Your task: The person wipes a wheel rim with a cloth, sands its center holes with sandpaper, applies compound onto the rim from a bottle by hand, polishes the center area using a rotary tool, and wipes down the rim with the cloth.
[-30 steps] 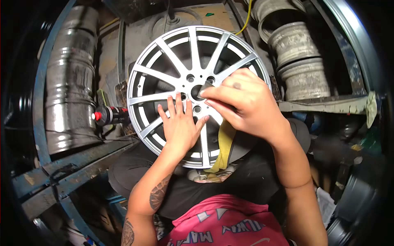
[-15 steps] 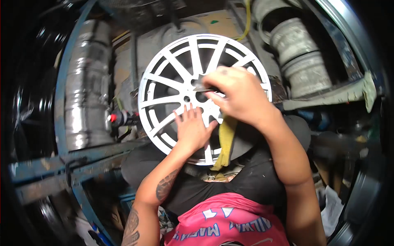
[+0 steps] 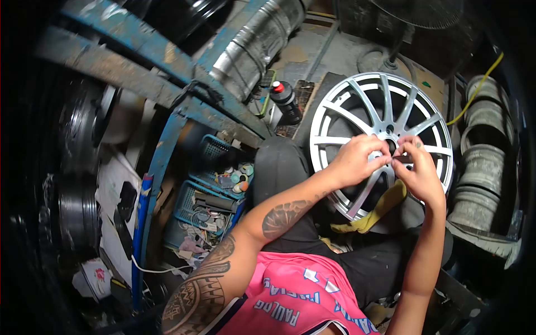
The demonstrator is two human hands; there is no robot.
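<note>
A silver multi-spoke wheel rim (image 3: 360,92) lies face up in front of me. Over its hub, my left hand (image 3: 365,159) and my right hand (image 3: 414,164) meet fingertip to fingertip. My right fingers pinch a small dark piece, and the left fingertips are pressed together at its edge; the piece is mostly hidden by the fingers. A yellow cloth (image 3: 385,209) hangs over the near edge of the rim, below my right hand.
A black bottle with a red cap (image 3: 286,100) stands left of the rim. Blue baskets (image 3: 190,192) of small items sit at lower left, under a blue metal frame (image 3: 162,134). Worn rims (image 3: 477,181) are stacked at right, a fan (image 3: 430,11) at the top.
The view has swung left, so the rim appears further right. My left hand has lifted from lying spread on the spokes and joined my right hand at the small piece.
</note>
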